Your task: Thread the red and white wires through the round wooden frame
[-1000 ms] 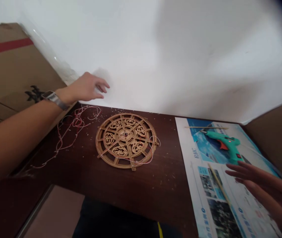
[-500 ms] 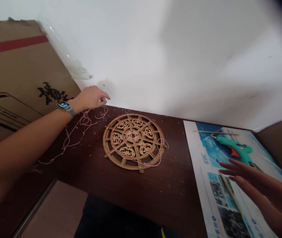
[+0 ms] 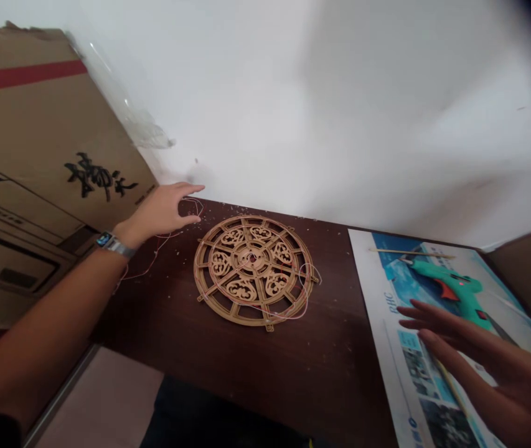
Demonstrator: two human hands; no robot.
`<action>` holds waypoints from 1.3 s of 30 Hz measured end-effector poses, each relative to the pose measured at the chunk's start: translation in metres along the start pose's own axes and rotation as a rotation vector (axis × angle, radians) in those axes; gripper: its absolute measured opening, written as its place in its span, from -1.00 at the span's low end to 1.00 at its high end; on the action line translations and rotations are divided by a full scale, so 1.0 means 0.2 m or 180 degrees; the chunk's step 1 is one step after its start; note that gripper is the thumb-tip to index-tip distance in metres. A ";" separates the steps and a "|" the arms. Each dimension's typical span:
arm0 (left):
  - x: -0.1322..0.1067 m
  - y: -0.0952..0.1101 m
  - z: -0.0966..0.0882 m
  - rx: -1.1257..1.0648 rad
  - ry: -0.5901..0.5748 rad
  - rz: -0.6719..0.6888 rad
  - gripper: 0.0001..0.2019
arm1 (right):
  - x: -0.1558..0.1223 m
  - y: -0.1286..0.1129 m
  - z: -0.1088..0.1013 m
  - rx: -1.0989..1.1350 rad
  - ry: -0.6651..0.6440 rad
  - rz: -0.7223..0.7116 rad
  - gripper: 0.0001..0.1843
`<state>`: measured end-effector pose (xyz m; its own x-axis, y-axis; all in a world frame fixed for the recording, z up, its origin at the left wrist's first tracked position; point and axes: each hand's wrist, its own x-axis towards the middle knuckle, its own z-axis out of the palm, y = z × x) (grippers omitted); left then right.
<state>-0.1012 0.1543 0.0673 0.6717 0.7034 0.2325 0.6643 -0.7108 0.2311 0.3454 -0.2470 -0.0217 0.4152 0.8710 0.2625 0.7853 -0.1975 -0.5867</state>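
Over the desk's near side, right hand (image 3: 493,367) open and empty above a printed sheet (image 3: 381,311); left hand (image 3: 160,211) likewise open, empty, near the fretwork wooden wheel (image 3: 253,270) lying flat on the desk (image 3: 330,367). Probably light, stiff, brittle: take by outer rim (image 3: 196,274).

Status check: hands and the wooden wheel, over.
Left hand open over loose red thread. Right hand open above poster, near green glue gun. Wooden wheel flat on table, thread across it.

Left hand (image 3: 160,211) open, right hand (image 3: 493,370) open — both empty, raised
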 end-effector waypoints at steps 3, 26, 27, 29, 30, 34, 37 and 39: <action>-0.10 0.00 0.10 -0.0391 0.0333 -0.0123 -0.41 | 0.11 -0.12 0.01 0.0255 -0.0127 0.0112 -0.61; -0.22 0.01 0.20 -0.1077 0.0629 0.0162 -0.48 | 1.29 -1.44 1.18 -0.0186 -0.1924 -0.2366 -0.72; -0.22 0.02 0.20 -0.1069 0.0641 0.0139 -0.48 | 1.30 -1.45 1.19 -0.0225 -0.1908 -0.2380 -0.70; -0.22 0.03 0.18 -0.1064 0.0684 0.0059 -0.49 | 1.33 -1.44 1.20 -0.0307 -0.1835 -0.2394 -0.67; -0.23 0.04 0.17 -0.1056 0.0737 -0.0014 -0.51 | 1.35 -1.44 1.20 -0.0349 -0.1799 -0.2399 -0.65; -0.25 0.06 0.11 -0.0821 0.1124 -0.0407 -0.60 | 1.43 -1.43 1.22 -0.0542 -0.1733 -0.2423 -0.65; -0.27 0.03 0.08 -0.0533 0.1479 -0.0706 -0.65 | 1.47 -1.41 1.23 -0.0695 -0.1757 -0.2481 -0.66; -0.28 -0.01 0.07 -0.0407 0.1690 -0.0926 -0.66 | 1.49 -1.38 1.21 -0.0760 -0.1803 -0.2556 -0.58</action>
<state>-0.1353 0.1162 0.0402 0.1922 0.7961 0.5739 0.7292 -0.5072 0.4594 0.1403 0.1762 0.0333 -0.5069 0.8588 0.0737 0.8337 0.5102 -0.2115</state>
